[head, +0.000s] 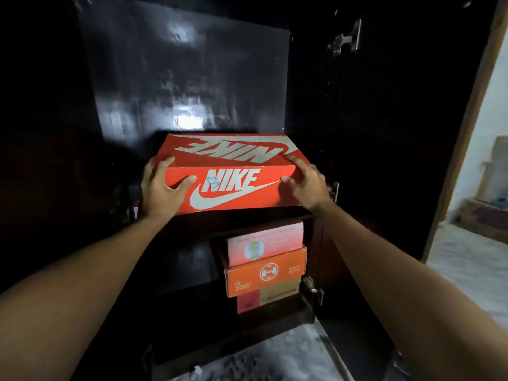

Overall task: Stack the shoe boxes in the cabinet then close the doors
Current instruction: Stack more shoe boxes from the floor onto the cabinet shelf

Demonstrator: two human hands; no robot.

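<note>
The red Nike shoe box [231, 174] sat level on the upper shelf of the dark cabinet [178, 78], long side facing the camera w/ the white logo upright on the front & upside down on the lid. The left hand [162, 188] gripped its front left corner: thumb curled onto the front face, fingers wrapped round the left end w/ one lying on the lid edge. The right hand [305, 182] was at the front right corner, fingers spread & fairly straight, index tip on the lid, thumb tip touching the front face; it touched the box w/o clamping it. Both bare forearms reached in from the bottom corners. Below the shelf, in the lower compartment, stood a stack of 3 boxes: a pink box [265, 243] on top, an orange box [265, 273] under it, & at the bottom a box w/ a red & brown end [268, 298], partly in shadow. Cabinet back panel was glossy black w/ a light glare just above the Nike box. The right door [398, 133] stood open, w/ a metal hinge [346, 37] near the top. Beyond the door, at far right, was a pale floor [467, 257] & a lit room w/ blurred objects that couldn't be made out.
</note>
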